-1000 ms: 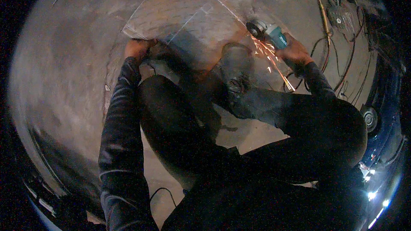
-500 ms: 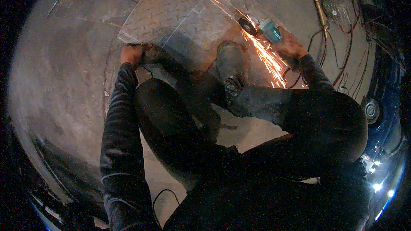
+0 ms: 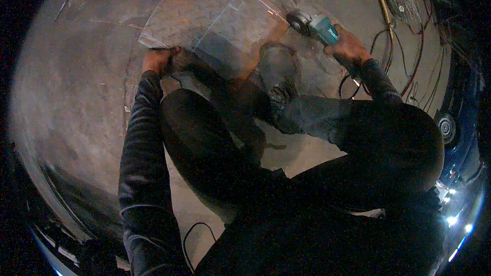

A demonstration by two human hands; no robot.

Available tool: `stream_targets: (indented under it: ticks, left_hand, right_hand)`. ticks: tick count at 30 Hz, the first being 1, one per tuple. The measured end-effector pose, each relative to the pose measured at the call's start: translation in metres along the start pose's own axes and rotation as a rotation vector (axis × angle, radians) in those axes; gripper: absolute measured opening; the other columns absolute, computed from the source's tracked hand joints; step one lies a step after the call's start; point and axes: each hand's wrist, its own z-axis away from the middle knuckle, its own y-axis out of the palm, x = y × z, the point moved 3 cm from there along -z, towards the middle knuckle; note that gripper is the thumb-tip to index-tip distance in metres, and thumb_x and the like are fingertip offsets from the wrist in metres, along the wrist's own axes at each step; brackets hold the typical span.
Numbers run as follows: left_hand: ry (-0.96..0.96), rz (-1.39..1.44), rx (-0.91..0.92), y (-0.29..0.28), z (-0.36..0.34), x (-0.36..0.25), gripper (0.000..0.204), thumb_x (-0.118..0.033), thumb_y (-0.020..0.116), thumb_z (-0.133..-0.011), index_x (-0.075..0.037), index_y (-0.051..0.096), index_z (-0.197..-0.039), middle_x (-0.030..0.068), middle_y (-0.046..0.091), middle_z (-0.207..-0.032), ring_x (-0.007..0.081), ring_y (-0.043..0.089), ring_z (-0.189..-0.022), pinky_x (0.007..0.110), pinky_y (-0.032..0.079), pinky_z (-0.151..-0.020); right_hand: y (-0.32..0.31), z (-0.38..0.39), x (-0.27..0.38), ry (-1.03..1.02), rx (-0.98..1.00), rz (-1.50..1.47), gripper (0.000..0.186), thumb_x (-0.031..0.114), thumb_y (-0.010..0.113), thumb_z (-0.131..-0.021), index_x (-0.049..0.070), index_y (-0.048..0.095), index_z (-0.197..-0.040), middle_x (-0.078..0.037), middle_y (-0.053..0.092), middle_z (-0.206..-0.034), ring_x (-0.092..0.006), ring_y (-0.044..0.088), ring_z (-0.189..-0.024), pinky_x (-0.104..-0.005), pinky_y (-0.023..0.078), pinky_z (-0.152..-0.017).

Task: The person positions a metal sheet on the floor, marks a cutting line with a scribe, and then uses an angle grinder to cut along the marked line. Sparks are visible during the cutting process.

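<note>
A teal and grey angle grinder (image 3: 323, 29) is gripped in my right hand (image 3: 350, 47), whose fingers are wrapped round its body. Its dark disc (image 3: 298, 21) is just beyond the right edge of a metal tread plate (image 3: 204, 10); I cannot tell whether they touch. The plate has a raised pattern and pale marked lines across it. At its near left corner my left hand (image 3: 158, 61) is closed on the edge, the fingertips partly hidden in shadow. My right boot (image 3: 280, 71) rests at the plate's near right side.
Hoses and cables (image 3: 417, 36) lie coiled on the concrete floor (image 3: 76, 87) at the far right, beside a long brass-coloured torch (image 3: 381, 0). A dark blue machine or vehicle with a round wheel-like part (image 3: 446, 129) stands at the right. A thin cable (image 3: 197, 225) loops near my left forearm.
The stream of sparks from the disc has stopped. My right hand has tilted the grinder and raised its disc slightly toward the far side. My left hand stays on the plate's corner.
</note>
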Motion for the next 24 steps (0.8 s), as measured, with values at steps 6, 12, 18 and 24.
stream_targets:
  ticks: [6,12,18,24]
  left_hand:
    - [0.075,-0.068,-0.103,-0.004,0.001,0.004,0.073,-0.054,0.078,-0.075,-0.004,0.065,-0.127,0.0183,0.065,-0.129,0.0366,0.06,-0.122,0.042,0.046,-0.101]
    - [-0.037,-0.089,-0.041,-0.015,0.012,-0.023,0.071,-0.052,0.079,-0.075,-0.005,0.065,-0.126,0.0197,0.064,-0.13,0.038,0.058,-0.123,0.043,0.045,-0.101]
    - [-0.131,0.19,0.003,-0.015,0.017,-0.014,0.07,-0.053,0.08,-0.073,-0.005,0.067,-0.123,0.018,0.067,-0.126,0.0364,0.061,-0.119,0.042,0.048,-0.097]
    - [-0.011,-0.045,-0.044,-0.025,0.032,-0.039,0.065,-0.056,0.074,-0.078,-0.006,0.068,-0.12,0.0165,0.068,-0.122,0.0362,0.063,-0.115,0.04,0.05,-0.095]
  right_hand:
    - [-0.004,0.001,0.008,0.02,0.007,-0.013,0.091,0.037,0.079,-0.065,-0.002,0.047,-0.14,-0.026,0.06,-0.13,-0.0404,0.058,-0.12,-0.0424,0.045,-0.102]
    - [-0.002,0.003,0.004,0.024,-0.008,0.009,0.086,0.039,0.081,-0.065,0.0,0.052,-0.136,-0.026,0.062,-0.127,-0.0407,0.06,-0.118,-0.0433,0.047,-0.101]
    - [0.006,-0.004,-0.012,-0.072,0.02,-0.036,0.102,0.056,0.081,-0.066,0.0,0.044,-0.143,-0.024,0.063,-0.127,-0.0394,0.061,-0.118,-0.0431,0.047,-0.099]
    - [-0.003,0.005,0.02,-0.117,-0.059,-0.008,0.081,0.042,0.08,-0.076,0.003,0.048,-0.139,-0.019,0.068,-0.119,-0.0376,0.065,-0.106,-0.0407,0.052,-0.091]
